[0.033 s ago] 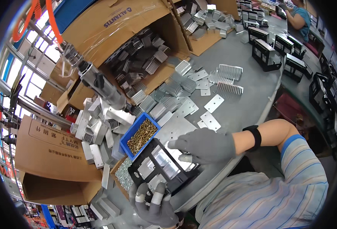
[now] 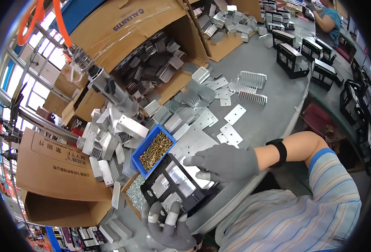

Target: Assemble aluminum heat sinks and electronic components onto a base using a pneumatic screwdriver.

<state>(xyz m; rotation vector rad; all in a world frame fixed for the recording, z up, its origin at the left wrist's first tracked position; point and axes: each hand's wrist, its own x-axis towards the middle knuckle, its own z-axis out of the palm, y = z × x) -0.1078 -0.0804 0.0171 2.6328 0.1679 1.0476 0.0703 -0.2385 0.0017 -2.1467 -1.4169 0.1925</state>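
Observation:
A black rectangular housing with windows and bright metal inside lies tilted on the table in front of me. My left hand, in a grey glove with pale tape round some fingers, curls its fingertips over the housing's near left edge. From the right, my gloved right hand reaches to the housing's far side. Its thumb and forefinger close on a bright silver plate there; the other fingertips are partly hidden. Against the housing's far left corner stands a blue bin of brass-coloured screws.
A power screwdriver hangs at the left. Behind it stands a cardboard box of finned heat sinks. Loose drilled plates lie beyond my right hand. A carton is at left. A co-worker sits far right, near several black housings.
The hanging power screwdriver has swung slightly to the right. Both hands and the housing stay almost exactly where they were.

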